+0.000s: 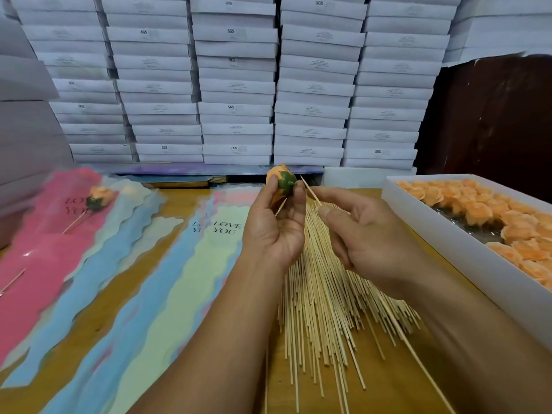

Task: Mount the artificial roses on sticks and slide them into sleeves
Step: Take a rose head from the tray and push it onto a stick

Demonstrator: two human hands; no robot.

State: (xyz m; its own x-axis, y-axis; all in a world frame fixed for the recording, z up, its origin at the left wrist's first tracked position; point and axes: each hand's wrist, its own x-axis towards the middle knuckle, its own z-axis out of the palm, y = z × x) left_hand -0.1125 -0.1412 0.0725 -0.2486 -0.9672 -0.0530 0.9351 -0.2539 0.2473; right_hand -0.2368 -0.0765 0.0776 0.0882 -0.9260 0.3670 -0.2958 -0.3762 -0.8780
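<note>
My left hand [276, 228] holds an orange artificial rose [279, 179] with its green base turned toward my right hand. A thin wooden stick [310, 191] is pinched between the fingers of my right hand [364, 234], its tip a short way from the green base. Under both hands a pile of loose sticks [322, 309] fans out over the wooden table. Pastel sleeves [209, 258] printed "LOVE YOU" lie to the left. On the far left a pink sleeve [44, 243] holds a finished rose on a stick [100, 197].
A long white box [442, 231] filled with several orange roses stands on the right. Stacks of white cartons [236, 85] form a wall behind the table. A dark brown panel [493, 115] rises at the back right.
</note>
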